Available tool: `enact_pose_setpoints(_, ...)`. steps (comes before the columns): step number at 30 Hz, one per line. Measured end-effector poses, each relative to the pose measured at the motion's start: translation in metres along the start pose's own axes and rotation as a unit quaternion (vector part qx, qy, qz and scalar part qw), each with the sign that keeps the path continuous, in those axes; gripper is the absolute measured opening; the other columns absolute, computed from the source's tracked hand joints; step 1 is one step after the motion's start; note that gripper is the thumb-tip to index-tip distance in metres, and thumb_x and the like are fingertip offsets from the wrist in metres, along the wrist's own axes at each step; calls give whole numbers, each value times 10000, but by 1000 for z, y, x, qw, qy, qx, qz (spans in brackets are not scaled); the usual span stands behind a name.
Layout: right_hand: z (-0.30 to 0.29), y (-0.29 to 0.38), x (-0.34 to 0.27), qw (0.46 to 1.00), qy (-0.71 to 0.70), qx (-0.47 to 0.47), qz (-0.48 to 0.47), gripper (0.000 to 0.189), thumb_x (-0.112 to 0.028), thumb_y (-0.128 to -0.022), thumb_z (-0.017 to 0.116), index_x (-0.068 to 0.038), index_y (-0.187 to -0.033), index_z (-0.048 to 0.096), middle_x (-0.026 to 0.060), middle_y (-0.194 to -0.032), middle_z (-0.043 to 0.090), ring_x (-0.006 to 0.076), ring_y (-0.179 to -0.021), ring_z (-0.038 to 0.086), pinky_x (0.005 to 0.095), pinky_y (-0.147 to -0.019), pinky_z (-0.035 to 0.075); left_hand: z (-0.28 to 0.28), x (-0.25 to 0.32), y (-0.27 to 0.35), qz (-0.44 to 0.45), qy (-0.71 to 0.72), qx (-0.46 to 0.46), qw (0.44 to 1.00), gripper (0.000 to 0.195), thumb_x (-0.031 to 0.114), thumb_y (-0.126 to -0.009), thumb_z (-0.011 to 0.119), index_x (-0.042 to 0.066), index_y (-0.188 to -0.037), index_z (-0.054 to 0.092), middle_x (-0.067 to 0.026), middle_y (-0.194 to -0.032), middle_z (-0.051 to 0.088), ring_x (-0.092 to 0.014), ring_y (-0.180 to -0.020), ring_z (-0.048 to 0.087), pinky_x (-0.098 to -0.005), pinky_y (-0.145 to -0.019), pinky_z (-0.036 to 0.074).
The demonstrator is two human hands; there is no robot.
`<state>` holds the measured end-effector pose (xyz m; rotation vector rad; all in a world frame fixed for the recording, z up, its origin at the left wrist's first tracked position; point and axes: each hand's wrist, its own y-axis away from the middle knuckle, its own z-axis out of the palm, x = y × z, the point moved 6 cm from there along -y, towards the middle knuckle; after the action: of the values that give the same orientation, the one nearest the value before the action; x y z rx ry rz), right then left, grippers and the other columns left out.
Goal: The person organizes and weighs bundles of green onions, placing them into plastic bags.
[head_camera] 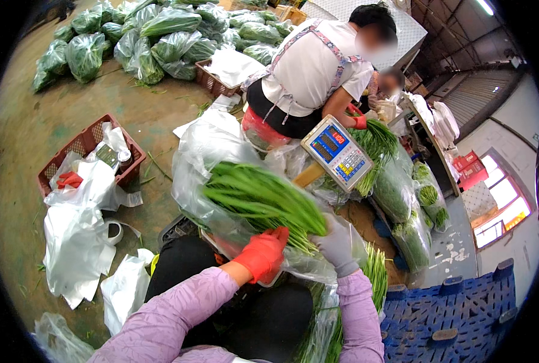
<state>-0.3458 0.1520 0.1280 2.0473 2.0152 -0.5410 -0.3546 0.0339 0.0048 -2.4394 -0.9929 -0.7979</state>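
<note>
A bunch of long green leaves, apparently garlic chives, lies across an opened clear plastic bag in front of me and is partly blurred. My right hand, in a grey glove, grips the bunch's right end. Against the near edge of the stems is my left hand, in a red glove with curled fingers; whether it grips the stems or the bag is unclear. Beyond the bunch a digital scale display stands tilted on a post. The scale's platform is mostly hidden under the bag.
At left, a brown plastic crate holds bags and a red glove. White plastic bags lie nearby. A co-worker bends over more greens ahead. Filled bags stand at right beside a blue plastic pallet; bagged greens are piled behind.
</note>
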Motion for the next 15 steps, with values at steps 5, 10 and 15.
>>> enact_pose_setpoints(5,-59,23,-34,934,-333,129,-8,265,-3,-786,629,4,-1044,571,64,-908,644,163,-751,626,279,-666,509,15,-13,3,3,-60,19,998,675,246,-752,623,-33,-1306,356,-221,-1328,453,-362,-1182,486,-440,-917,460)
enact_pose_setpoints(10,-147,96,-10,858,-424,290,10,244,-57,-862,599,-9,-1101,586,69,-884,628,133,-713,607,239,-561,498,-15,5,1,58,21,52,997,424,176,-770,615,15,-1144,495,-206,-1128,574,-373,-993,572,-449,-794,490)
enact_pose_setpoints(15,-202,187,14,787,-491,372,4,243,-114,-934,528,23,-1128,581,63,-907,609,114,-757,586,240,-632,532,-43,33,22,150,105,178,967,317,116,-778,635,56,-1083,574,-179,-862,635,-378,-767,607,-451,-667,499)
